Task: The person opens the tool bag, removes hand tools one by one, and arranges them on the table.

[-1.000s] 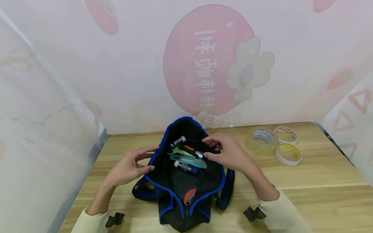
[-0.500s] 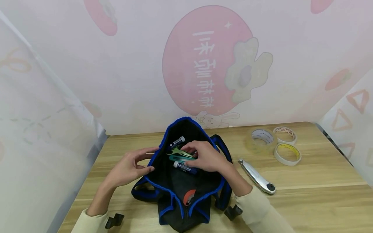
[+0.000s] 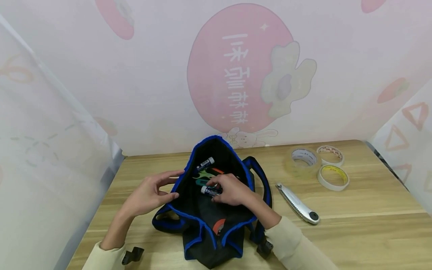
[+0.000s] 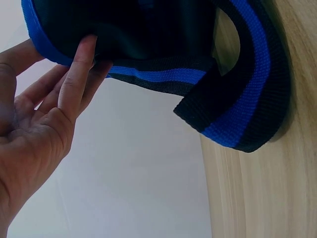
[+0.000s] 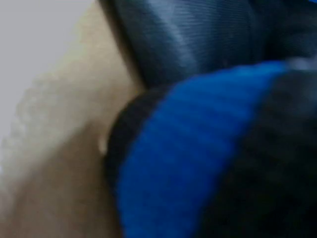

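A black bag with blue edging lies wide open on the table. My left hand holds its left rim, thumb and fingers at the edge; the left wrist view shows this hand at the fabric beside a strap. Inside the bag, my right hand pinches a dark blue glue stick with a white end, partly covered by the fingers. Another glue stick, a light green tool, an orange-and-black tool and a teal cutter lie around it.
A silver utility knife lies on the table right of the bag. Farther back are a clear tape roll and two white tape rolls, one with a yellow core. The right wrist view is blurred, filled by a blue-and-black strap.
My right hand has moved from the bag's right rim down and left to the lower glue stick. The silver knife came out from behind the arm. My left hand stays put.
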Tool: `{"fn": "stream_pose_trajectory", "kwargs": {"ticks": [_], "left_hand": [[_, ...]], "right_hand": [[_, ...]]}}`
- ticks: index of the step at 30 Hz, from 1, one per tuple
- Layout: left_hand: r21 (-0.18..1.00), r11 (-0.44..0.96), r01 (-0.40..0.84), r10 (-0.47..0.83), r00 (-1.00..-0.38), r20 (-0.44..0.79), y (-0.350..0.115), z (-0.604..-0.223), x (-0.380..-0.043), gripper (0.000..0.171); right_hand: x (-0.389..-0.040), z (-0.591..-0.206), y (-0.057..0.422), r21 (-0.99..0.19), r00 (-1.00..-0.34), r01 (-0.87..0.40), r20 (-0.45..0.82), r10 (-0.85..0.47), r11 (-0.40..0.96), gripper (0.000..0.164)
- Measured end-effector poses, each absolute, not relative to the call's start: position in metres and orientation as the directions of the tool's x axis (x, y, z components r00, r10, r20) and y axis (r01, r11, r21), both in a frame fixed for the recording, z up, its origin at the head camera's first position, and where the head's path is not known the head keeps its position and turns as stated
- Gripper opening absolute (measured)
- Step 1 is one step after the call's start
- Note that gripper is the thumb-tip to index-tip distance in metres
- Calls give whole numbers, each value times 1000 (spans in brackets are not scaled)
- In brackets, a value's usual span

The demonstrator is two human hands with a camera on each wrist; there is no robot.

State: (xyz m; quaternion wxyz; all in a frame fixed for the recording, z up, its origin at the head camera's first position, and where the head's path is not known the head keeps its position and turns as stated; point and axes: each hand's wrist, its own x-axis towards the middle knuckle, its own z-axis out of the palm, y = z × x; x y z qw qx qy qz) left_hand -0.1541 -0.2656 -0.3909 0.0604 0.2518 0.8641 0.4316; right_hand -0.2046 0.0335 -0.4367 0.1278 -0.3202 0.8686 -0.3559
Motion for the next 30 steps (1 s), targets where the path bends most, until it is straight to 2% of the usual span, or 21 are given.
{"fn": "stream_pose_trajectory", "kwargs": {"ticks": [7,15,23,30], "left_hand": [[787,487,378,494,-863,108,-265,-392,-155,67],[787,484,383,494,-862,116,-266,-393,-154,66],[789,480,383,495,-861,117,-266,-393,-154,66],[797,467,382,499,-858,119,-266,-394,-156,67]], "right_hand": [[-204,-448,30,-668,-773,-486,28,-634,564,40],[-203,-448,28,-611,-738,-566,76,-670,554,36],[-196,-430,32,-651,-758,-538,96,-645,535,35],[-184,-405,39,-651,-743,-588,201,-638,480,34]]}}
